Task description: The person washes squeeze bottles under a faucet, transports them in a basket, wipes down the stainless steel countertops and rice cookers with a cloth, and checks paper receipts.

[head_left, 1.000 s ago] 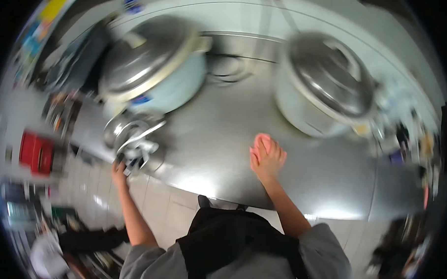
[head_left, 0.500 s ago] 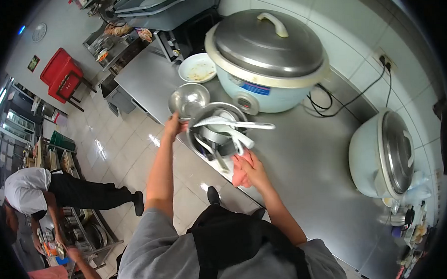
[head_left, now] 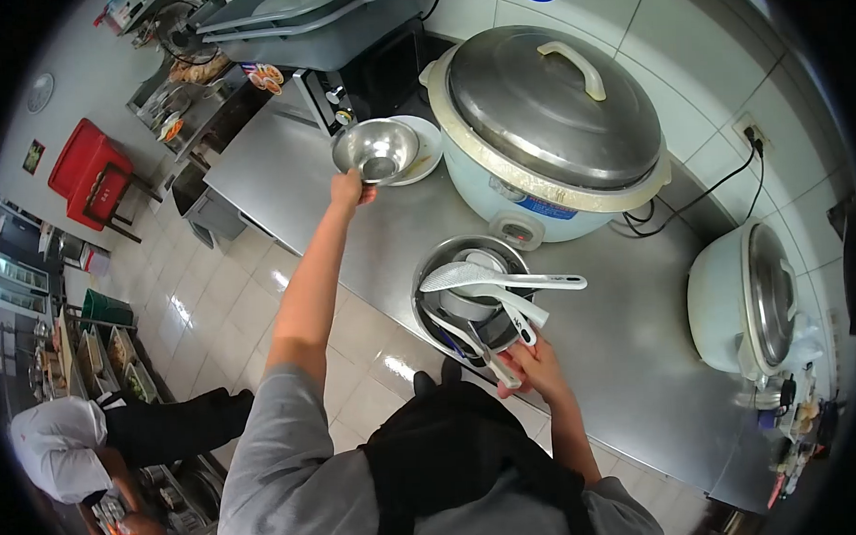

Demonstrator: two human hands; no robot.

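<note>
My left hand [head_left: 353, 188] grips the rim of a shiny metal bowl [head_left: 372, 145], tilted over a white plate [head_left: 429, 159] on the steel counter. By the near edge of the counter is a metal pot [head_left: 423, 277] holding white rice paddles [head_left: 504, 279], a small metal container and other utensils whose handles stick out over the rim. Against the near right side of this pot, my right hand [head_left: 542, 369] is closed on a pink cloth [head_left: 513, 370], mostly hidden by the fingers and a utensil handle.
A large rice cooker [head_left: 538, 183] with a metal lid stands behind the pot; a second cooker [head_left: 721, 295] is at the right. A microwave [head_left: 323, 97] carries grey tubs [head_left: 297, 36]. At lower left, a person in white [head_left: 62, 450] bends over shelves.
My left hand has carried the metal bowl away from the pot, up over the plate. The pot sits further right in view, my right hand still beside it, with less of the cloth showing.
</note>
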